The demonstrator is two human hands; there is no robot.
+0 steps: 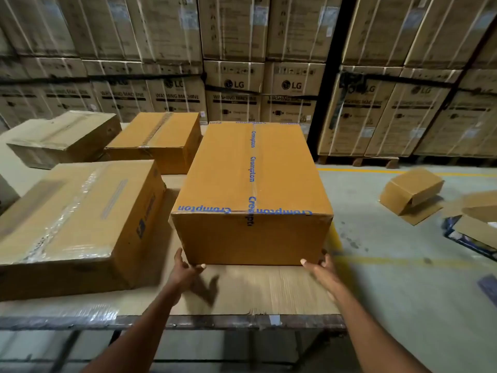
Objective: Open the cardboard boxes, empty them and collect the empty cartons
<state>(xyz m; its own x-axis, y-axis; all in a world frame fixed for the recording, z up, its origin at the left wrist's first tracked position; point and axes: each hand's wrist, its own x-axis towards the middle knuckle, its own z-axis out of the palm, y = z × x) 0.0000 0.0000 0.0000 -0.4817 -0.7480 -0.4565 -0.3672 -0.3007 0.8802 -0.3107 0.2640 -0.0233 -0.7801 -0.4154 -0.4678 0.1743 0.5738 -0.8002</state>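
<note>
Motion blur smears both hands, so the fingertips under the Crompton-taped box (252,189) are hard to make out; the left hand (188,267) and right hand (321,266) each have their grip clamped on its near bottom corners. The smooth brown cardboard box sits sealed on the cardboard-covered table (269,289), long axis pointing toward 12 o'clock. Three more taped boxes lie at 9 to 11 o'clock, the nearest box (75,224) wrapped in glossy tape.
</note>
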